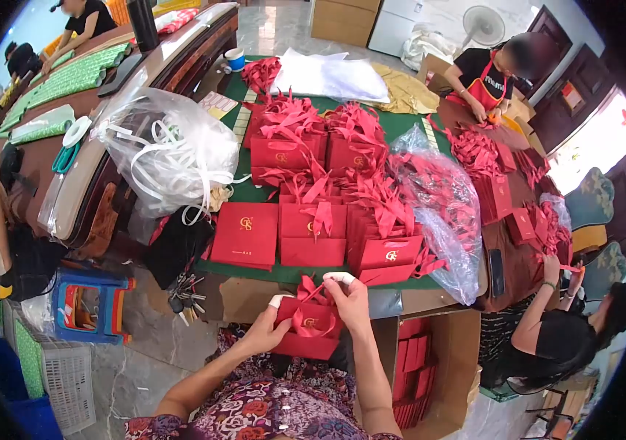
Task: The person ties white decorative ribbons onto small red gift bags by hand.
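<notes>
As left fingers hold bag, right pinch ribbon

A gold-printed red bag is held, ribbon over its upper front.

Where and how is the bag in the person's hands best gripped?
Probably by the left edge of the bag, coming from the left, as the left hand does: its flat front suits a thumb-and-finger pinch, leaving the top, where the ribbon and right hand meet, accessible.
</notes>
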Tool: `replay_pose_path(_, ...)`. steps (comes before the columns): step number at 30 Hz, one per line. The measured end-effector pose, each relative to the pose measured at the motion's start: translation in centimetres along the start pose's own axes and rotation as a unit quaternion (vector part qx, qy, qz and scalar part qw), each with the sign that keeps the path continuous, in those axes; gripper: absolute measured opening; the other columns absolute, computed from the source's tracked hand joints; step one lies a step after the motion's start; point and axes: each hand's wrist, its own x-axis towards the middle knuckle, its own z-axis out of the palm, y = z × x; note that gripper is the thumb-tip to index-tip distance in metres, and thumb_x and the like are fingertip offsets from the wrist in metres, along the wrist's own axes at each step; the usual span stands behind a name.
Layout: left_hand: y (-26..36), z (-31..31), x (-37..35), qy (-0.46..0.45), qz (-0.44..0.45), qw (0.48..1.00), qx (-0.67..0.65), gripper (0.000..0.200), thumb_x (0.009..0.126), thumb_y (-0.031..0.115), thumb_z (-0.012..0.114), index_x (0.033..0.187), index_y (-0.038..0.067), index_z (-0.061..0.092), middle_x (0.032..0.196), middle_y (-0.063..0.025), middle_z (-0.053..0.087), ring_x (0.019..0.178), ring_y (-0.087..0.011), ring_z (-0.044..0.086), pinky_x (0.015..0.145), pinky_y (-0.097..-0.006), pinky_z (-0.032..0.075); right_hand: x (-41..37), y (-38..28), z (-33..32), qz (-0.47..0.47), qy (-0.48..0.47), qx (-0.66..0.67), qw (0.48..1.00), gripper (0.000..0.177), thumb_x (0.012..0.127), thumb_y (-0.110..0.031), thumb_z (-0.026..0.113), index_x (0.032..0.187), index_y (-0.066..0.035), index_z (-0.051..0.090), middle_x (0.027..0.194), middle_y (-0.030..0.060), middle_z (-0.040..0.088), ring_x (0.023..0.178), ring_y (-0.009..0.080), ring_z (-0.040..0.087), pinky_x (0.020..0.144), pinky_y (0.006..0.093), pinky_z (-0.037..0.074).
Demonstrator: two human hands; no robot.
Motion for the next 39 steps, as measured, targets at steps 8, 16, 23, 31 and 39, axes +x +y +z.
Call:
replay_pose_path(8, 1.7, -2.0, -3.3, -0.031, 0.048, 0.998, 0.041, 0.045, 0.094, 0.01, 0.056, 0.135, -0.001, 0.039, 0.102, -0.0268, 0.065, 0.101, -0.0444, 0.064, 0.086, -0.0437, 0.049, 2.0, -2.1, 0.4, -0.064, 0.007, -0.01, 0.998, 0.018, 0.091, -0.014, 0.07, 0.101, 0.0, 0.072, 0.082, -0.0015, 0.068, 0.076, 0.0043, 0.058, 0.069, 0.0222, 0.048)
replay_pose_path(16, 0.4, -2.6, -4.4, -0.023, -0.008, 0.984, -0.177, 0.045, 0.096, 0.005, 0.056, 0.137, 0.0, 0.038, 0.126, -0.0108, 0.059, 0.116, -0.0181, 0.057, 0.1, -0.0338, 0.044, 1.7, -2.1, 0.4, -0.038, -0.027, -0.036, 0.998, 0.023, 0.093, -0.021, 0.068, 0.1, 0.001, 0.071, 0.082, 0.0023, 0.07, 0.077, 0.0083, 0.064, 0.066, 0.0242, 0.051)
replay_pose_path(23, 2.5, -2.9, -3.9, 0.039, -0.047, 0.954, -0.294, 0.045, 0.096, 0.0, 0.055, 0.138, 0.001, 0.038, 0.127, -0.0085, 0.057, 0.115, -0.015, 0.056, 0.101, -0.0313, 0.044, 0.8, 0.2, -2.3, 0.158, -0.267, -0.087, 0.947, 0.057, 0.102, -0.052, 0.046, 0.106, -0.001, 0.07, 0.099, 0.0088, 0.071, 0.091, 0.0159, 0.066, 0.079, 0.0319, 0.053)
replay_pose_path(31, 1.2, -2.3, -3.6, 0.029, -0.005, 0.979, -0.201, 0.045, 0.095, 0.0, 0.057, 0.136, 0.002, 0.039, 0.123, -0.0078, 0.058, 0.115, -0.0146, 0.056, 0.1, -0.0312, 0.044, 0.0, 2.1, -0.1, 0.237, -0.367, 0.295, 0.85, 0.08, 0.096, -0.066, 0.045, 0.145, -0.002, 0.042, 0.143, 0.0079, 0.052, 0.124, 0.0183, 0.054, 0.108, 0.0356, 0.04)
replay_pose_path(39, 2.0, -1.8, -3.7, -0.007, -0.011, 0.986, -0.167, 0.047, 0.095, -0.001, 0.056, 0.138, 0.001, 0.037, 0.125, -0.0083, 0.057, 0.117, -0.0156, 0.055, 0.101, -0.033, 0.044, 1.6, -2.0, 1.5, 0.115, -0.466, 0.271, 0.834, 0.079, 0.09, -0.04, 0.071, 0.149, -0.003, 0.033, 0.137, 0.0208, 0.054, 0.129, 0.0273, 0.053, 0.109, 0.0391, 0.041)
